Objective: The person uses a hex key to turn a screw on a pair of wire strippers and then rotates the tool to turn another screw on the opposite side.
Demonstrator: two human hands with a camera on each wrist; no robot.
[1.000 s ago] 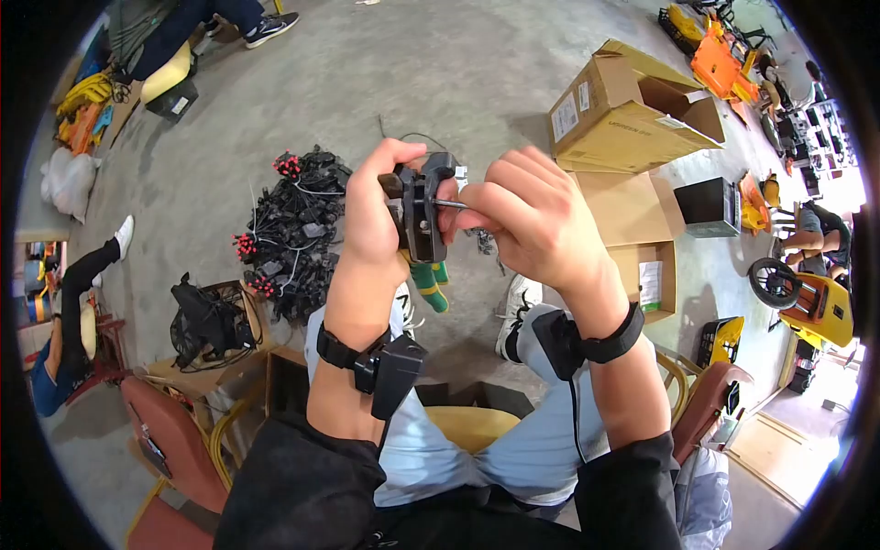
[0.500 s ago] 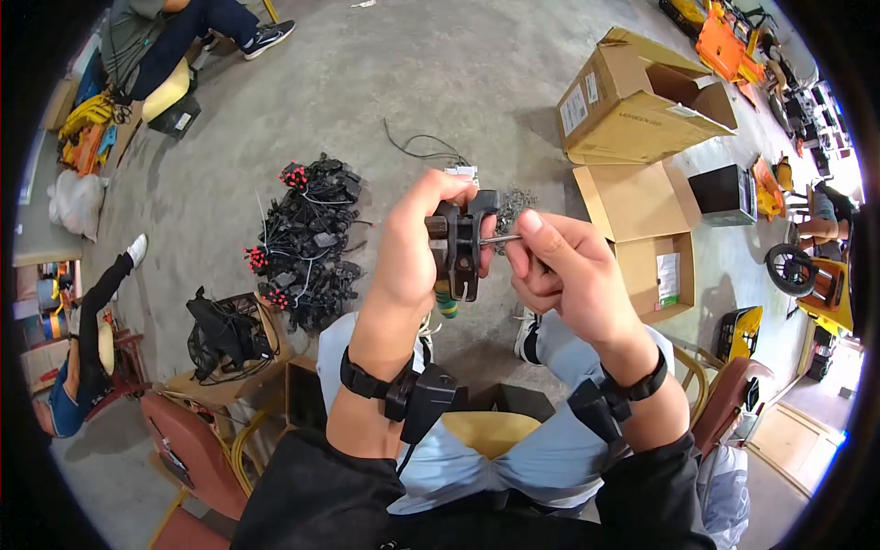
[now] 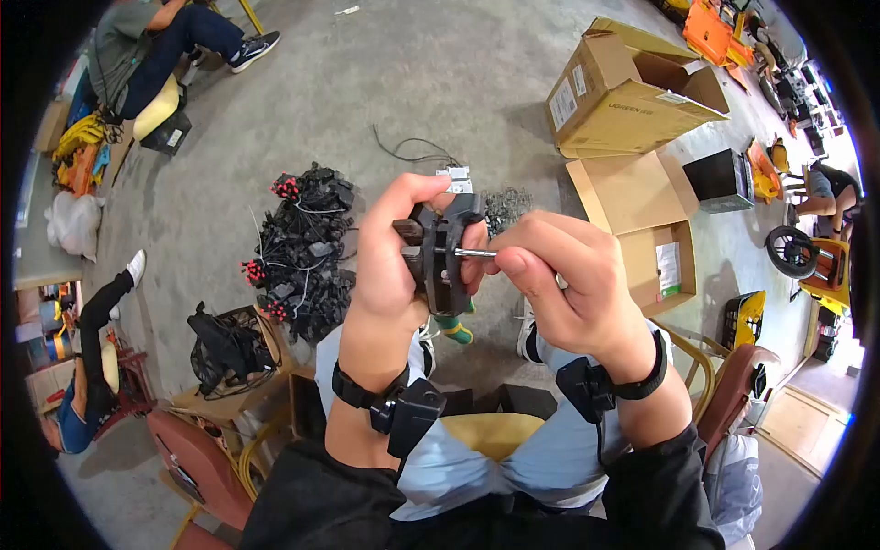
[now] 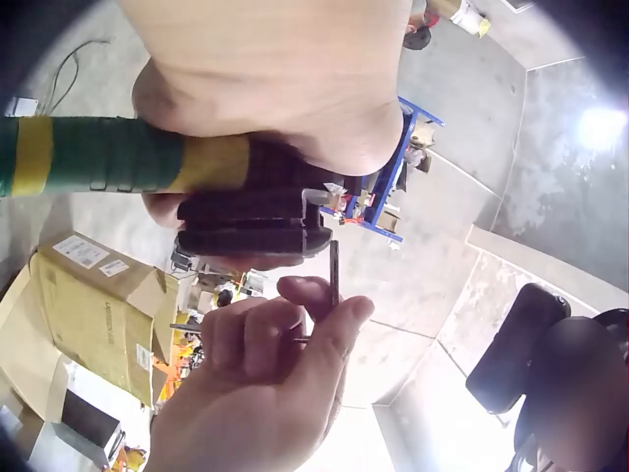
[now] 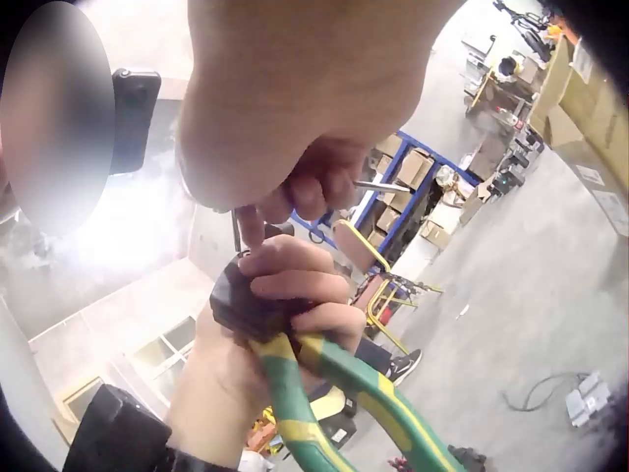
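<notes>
The black part (image 3: 446,295) is held up over the floor, in front of the seated person's knees. The left hand (image 3: 385,252) is clamped round it, and green-and-yellow handles (image 5: 295,403) stick out by that grip; how they join the part is hidden. The right hand (image 3: 577,275) pinches a metal rod (image 3: 475,253), its end reaching the part's side.

Beyond, on the floor, lie a heap of small metal bits (image 3: 507,209) and a white piece (image 3: 456,179) near a dark cable. To the left is a pile (image 3: 307,261) of black pieces with red bits. Farther left, a black bag (image 3: 215,353) sits at a cardboard box (image 3: 215,401), in or on it I cannot tell.

On the right, an open box (image 3: 642,275) contains a white sheet (image 3: 668,261). Just behind it stands a tall box (image 3: 614,128), flaps open, its inside shadowed. Farther right are a black box (image 3: 720,181) and a yellow-and-black crate (image 3: 747,316), contents unclear.
</notes>
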